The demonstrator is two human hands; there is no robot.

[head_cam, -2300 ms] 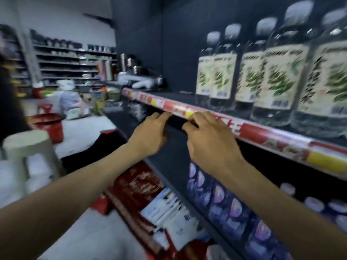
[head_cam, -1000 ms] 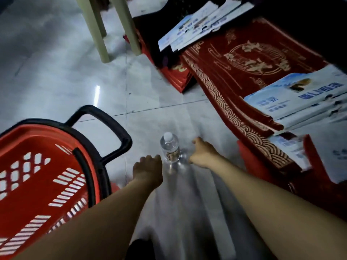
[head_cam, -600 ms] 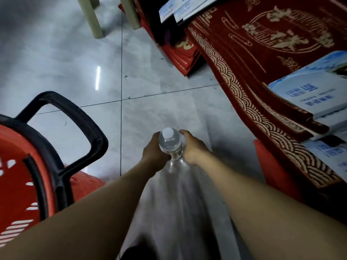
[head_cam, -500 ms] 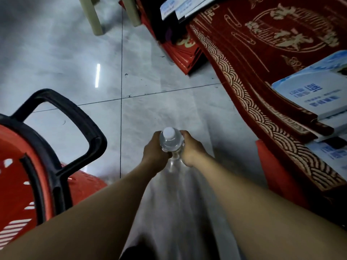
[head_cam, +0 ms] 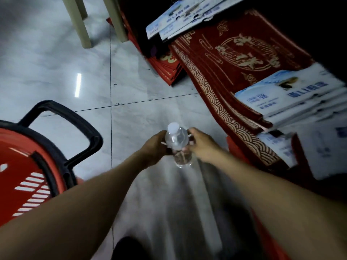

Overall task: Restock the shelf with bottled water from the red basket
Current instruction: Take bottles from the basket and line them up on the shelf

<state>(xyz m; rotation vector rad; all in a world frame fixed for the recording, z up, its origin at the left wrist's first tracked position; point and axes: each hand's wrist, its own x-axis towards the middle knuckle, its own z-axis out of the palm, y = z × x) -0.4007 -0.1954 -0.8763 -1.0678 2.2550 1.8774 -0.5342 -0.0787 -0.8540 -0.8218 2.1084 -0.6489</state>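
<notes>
A clear water bottle with a white cap is held upright over the tiled floor, low in the middle of the view. My left hand grips its left side and my right hand grips its right side. The red basket with a black rim and black handle stands at the lower left, its inside mostly out of view. The shelf with bottles is not in view.
Red patterned mats and stacked white-blue boxes lie on a low display at the right. Two pale stool legs stand at the top left. Grey floor tiles lie between the basket and the display.
From the shelf edge I have looked down to the floor. Both hands closed around the standing bottle and have lifted it slightly; the view has drifted a little to the right.
</notes>
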